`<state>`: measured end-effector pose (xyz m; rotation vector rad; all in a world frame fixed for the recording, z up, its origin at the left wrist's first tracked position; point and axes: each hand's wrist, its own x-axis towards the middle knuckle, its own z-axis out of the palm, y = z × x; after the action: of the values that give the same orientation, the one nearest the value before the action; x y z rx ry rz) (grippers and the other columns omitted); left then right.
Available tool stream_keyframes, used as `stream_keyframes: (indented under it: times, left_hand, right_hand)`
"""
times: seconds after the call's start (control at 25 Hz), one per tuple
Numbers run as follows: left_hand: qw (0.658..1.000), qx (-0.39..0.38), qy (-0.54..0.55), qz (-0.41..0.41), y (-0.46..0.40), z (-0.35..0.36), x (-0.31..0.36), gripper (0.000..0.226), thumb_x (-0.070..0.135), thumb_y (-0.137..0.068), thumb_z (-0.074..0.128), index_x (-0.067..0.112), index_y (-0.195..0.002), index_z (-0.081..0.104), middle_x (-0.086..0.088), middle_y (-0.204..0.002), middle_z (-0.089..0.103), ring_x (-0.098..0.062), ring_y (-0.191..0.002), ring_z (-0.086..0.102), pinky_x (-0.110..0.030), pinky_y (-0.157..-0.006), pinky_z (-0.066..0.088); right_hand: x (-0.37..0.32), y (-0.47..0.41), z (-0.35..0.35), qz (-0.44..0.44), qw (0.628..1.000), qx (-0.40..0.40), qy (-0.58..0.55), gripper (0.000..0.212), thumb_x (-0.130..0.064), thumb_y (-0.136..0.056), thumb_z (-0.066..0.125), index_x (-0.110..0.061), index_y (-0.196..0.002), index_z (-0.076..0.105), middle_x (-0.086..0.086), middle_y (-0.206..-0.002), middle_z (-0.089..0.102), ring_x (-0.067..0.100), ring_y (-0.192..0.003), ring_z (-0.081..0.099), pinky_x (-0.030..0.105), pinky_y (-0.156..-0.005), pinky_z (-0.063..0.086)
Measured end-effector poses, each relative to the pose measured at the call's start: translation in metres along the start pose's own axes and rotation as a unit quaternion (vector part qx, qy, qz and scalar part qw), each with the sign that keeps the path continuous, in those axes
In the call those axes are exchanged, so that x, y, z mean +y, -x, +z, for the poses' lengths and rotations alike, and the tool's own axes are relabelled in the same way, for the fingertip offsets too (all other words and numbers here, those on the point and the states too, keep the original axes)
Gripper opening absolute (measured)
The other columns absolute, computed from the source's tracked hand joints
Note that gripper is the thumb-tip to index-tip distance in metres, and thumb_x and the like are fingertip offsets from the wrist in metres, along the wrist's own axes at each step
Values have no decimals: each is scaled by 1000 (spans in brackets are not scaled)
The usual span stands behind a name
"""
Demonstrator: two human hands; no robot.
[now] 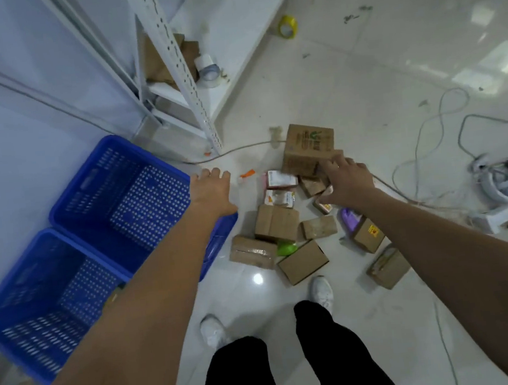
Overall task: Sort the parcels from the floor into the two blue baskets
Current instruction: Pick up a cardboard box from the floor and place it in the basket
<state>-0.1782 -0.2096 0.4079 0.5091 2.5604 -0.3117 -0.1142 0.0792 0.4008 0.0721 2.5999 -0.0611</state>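
The parcels (pixel 280 224) lie scattered on the floor tiles (pixel 360 89) just right of the two blue baskets (pixel 117 205), which look empty. My right hand (pixel 347 180) reaches over the pile with fingers spread, near the big printed carton (pixel 309 146); whether it touches anything I cannot tell. My left hand (pixel 212 193) hovers open and empty by the far basket's corner. These small cardboard boxes look light and stiff, so I'd pinch one across its short sides, minding the slick tape
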Motion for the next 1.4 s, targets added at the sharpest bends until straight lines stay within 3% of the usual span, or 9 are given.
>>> stream_keyframes:
  times: [0.2,0.32,0.68,0.84,1.0,1.2,1.4]
  left_hand:
    - [1000,-19,18,1,-32,16,63,83,59,-73,65,16,-138,36,-8,-136,44,-29,-125,40,-46,-104,33]
    - [999,-34,23,12,-49,40,86,77,56,-74,65,16,-135,39,-8,-135,44,-29,-123,41,-44,-101,34]
    - [993,-90,71,26,-121,144,81,73,52,-75,63,18,-135,38,-7,-134,45,-29,-123,42,-44,-98,36]
    - [989,-98,110,8,-159,203,80,79,52,-77,62,17,-142,32,-7,-138,43,-30,-126,40,-43,-101,34]
    - [979,-139,151,-11,-191,263,101,86,51,-77,63,16,-146,25,-9,-138,41,-30,-125,40,-42,-99,35]
    - [966,-152,198,-64,-239,344,132,77,47,-76,63,12,-138,34,-11,-129,47,-31,-118,45,-43,-94,40]
    - [957,-132,222,-129,-284,409,144,82,49,-81,62,10,-143,26,-15,-138,41,-34,-124,42,-45,-98,39]
  right_hand:
    - [57,-17,26,-10,1000,4,-13,89,-56,-74,71,-15,-144,33,14,-146,38,35,-128,43,46,-101,42]
    - [70,-33,52,-10,999,-32,-11,96,-60,-71,71,-18,-146,28,15,-144,39,36,-124,47,45,-97,43]
    - [59,-98,163,74,978,-147,-125,88,-58,-79,67,-20,-149,29,11,-154,28,35,-136,35,51,-104,41]
    - [49,-135,223,85,972,-160,-151,85,-51,-82,67,-21,-150,26,13,-145,37,35,-131,40,45,-99,43]
    - [42,-174,280,84,959,-217,-163,82,-48,-82,67,-20,-149,28,11,-148,36,33,-132,40,43,-100,41]
    - [36,-228,355,99,947,-226,-206,75,-49,-85,61,-20,-148,31,14,-144,43,33,-129,45,42,-105,39]
    - [24,-279,428,186,879,-275,-342,75,-41,-86,65,-12,-147,33,14,-143,45,32,-127,48,39,-102,43]
